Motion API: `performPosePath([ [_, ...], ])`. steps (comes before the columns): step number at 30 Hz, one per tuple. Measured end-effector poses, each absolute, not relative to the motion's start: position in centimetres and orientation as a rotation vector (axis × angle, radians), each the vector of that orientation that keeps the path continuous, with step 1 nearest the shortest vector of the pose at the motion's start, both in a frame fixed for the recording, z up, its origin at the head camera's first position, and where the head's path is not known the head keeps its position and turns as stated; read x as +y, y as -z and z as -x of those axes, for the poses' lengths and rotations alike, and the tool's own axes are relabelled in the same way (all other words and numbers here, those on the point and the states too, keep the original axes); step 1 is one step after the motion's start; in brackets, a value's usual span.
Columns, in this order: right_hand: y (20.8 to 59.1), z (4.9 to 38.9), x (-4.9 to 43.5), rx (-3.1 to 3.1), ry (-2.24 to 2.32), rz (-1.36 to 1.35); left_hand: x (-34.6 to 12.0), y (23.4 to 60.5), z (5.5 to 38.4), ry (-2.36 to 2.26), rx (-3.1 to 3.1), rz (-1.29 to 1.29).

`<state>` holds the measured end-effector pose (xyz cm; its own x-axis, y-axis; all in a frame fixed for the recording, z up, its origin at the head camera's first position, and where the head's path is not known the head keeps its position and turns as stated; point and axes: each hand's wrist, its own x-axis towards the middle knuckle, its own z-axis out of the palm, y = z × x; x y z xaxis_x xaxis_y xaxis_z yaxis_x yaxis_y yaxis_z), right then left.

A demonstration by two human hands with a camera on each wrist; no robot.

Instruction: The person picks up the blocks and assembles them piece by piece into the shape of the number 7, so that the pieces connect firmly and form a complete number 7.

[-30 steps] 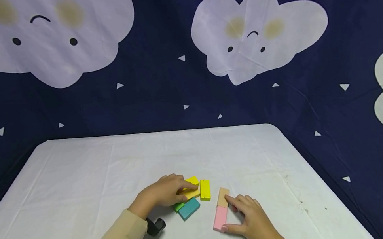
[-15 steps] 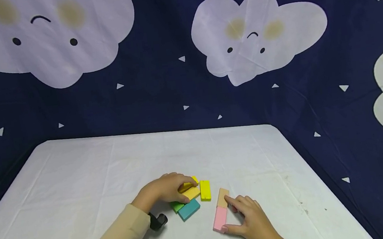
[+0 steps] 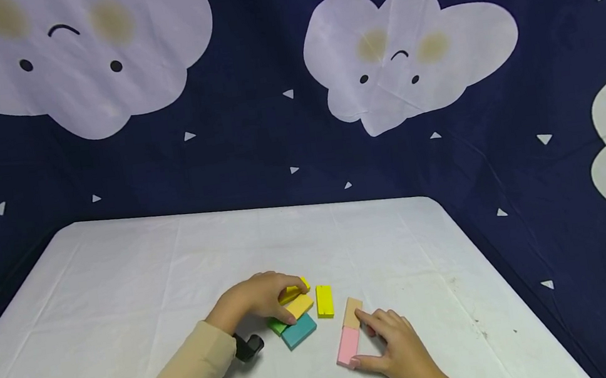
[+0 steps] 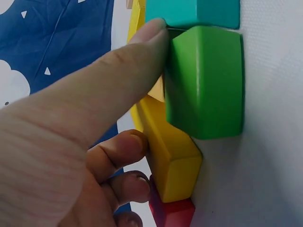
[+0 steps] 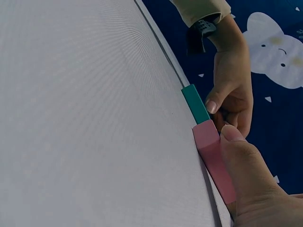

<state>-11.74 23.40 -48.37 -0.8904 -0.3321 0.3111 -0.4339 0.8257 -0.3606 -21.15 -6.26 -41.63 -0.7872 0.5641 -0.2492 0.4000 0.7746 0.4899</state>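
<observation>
The pink block [image 3: 348, 344] and peach block [image 3: 353, 313] are pinched lengthwise by the right hand [image 3: 398, 344], yellow blocks [image 3: 300, 306] by the left hand [image 3: 259, 296]. The former could be buckled by oversqueezing.

A navy cloth [image 3: 254, 157] with pale clouds [image 3: 466, 36] hangs behind a white table [image 3: 120, 268]
</observation>
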Motion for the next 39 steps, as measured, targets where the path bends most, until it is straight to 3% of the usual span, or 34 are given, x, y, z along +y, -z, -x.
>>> performPosePath([
  [39, 48.1, 11.5, 23.3, -2.776, -0.642, -0.595, -4.6, 41.7, 20.2, -0.453, 2.713, -0.821],
])
